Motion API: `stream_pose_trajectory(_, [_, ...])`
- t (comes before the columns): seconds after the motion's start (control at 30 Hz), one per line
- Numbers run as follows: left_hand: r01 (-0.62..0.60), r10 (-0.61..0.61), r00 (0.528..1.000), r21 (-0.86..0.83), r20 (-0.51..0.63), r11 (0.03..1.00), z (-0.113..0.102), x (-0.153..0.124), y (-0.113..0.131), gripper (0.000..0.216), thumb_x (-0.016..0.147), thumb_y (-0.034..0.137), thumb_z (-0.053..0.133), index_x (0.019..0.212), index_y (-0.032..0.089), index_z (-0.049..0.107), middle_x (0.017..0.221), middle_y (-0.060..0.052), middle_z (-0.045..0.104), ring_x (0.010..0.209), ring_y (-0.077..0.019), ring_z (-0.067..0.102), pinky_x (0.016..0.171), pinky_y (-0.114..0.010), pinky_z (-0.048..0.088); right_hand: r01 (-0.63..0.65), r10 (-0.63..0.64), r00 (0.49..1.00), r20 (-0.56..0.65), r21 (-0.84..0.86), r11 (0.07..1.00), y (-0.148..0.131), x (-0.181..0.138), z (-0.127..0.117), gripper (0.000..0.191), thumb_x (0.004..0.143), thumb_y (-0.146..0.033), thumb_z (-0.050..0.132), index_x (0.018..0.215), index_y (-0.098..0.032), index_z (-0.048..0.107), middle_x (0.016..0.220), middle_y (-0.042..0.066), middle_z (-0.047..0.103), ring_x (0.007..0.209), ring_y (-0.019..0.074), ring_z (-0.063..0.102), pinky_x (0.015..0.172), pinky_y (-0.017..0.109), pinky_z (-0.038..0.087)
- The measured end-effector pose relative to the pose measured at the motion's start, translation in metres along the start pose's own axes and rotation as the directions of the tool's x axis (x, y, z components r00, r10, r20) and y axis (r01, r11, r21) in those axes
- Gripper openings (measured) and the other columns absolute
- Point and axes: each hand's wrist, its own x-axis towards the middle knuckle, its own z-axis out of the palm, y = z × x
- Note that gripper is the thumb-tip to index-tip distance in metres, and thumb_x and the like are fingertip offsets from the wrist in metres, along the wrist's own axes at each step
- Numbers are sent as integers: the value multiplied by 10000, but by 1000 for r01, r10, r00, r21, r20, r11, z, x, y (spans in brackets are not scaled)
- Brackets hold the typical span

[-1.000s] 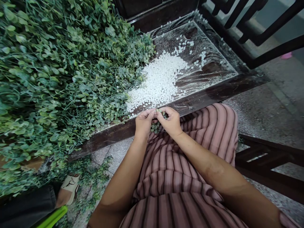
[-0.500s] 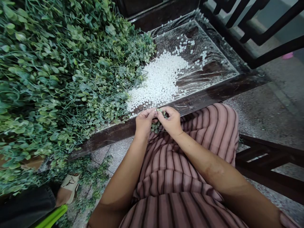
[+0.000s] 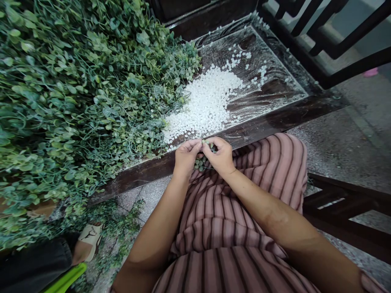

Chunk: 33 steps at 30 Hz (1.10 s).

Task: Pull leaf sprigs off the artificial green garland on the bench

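My left hand (image 3: 185, 156) and my right hand (image 3: 220, 155) meet fingertip to fingertip over my striped lap, just in front of the dark wooden table edge (image 3: 253, 128). Both are pinched on a small green leafy sprig (image 3: 200, 162), whose leaves hang down between them. What sits at the very fingertips is too small to make out. A heap of small white beads (image 3: 207, 103) lies on the table right beyond my hands. A big pile of green artificial foliage (image 3: 76, 93) covers the table's left part.
Dark railing bars (image 3: 330, 36) stand at the back right. A dark wooden bench piece (image 3: 342, 203) is to my right over the speckled floor. At the lower left are another person's sandalled foot (image 3: 87, 242), a dark trouser leg and a bright green object (image 3: 65, 278).
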Motion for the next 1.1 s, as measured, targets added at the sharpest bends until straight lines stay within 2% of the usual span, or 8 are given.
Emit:
stream_pose_trajectory(0.17, [2,-4,999,27,47,1000,-2,0,1,286,500,294,777,688,143,624,588,34,616,526,-63,541,520,-185,465,-3,2,1000,16,22,1000,1,0,-1,112,744,-211,520,651,-173,568,626,6,573,611,129,532,623,250,430])
stream_pose_trajectory(0.33, [25,-22,997,-26,80,999,-4,1,3,344,453,320,805,669,143,604,570,43,608,527,-66,567,514,-177,475,-37,35,999,34,52,998,1,1,-2,106,744,-217,524,659,-176,570,627,2,577,607,126,530,626,251,430])
stream_pose_trajectory(0.7, [45,-41,998,-73,47,996,-4,1,3,357,430,305,813,657,136,594,562,40,618,547,-72,593,537,-177,481,-33,31,999,36,60,998,2,1,-3,97,742,-209,522,665,-174,572,648,8,595,620,126,540,637,252,435])
stream_pose_trajectory(0.9, [-4,4,1000,-41,17,999,-3,2,-1,309,468,304,791,653,141,605,573,28,625,556,-85,591,540,-199,482,-18,17,999,30,36,999,1,0,-3,101,740,-209,520,651,-179,557,639,6,585,612,124,532,627,250,432])
stream_pose_trajectory(1.1, [-111,111,994,6,-15,994,0,2,-7,238,512,289,762,635,145,617,591,13,640,555,-88,578,527,-207,474,18,-18,1000,3,-15,1000,2,0,-2,109,734,-194,506,629,-184,532,624,0,564,600,121,514,617,245,425])
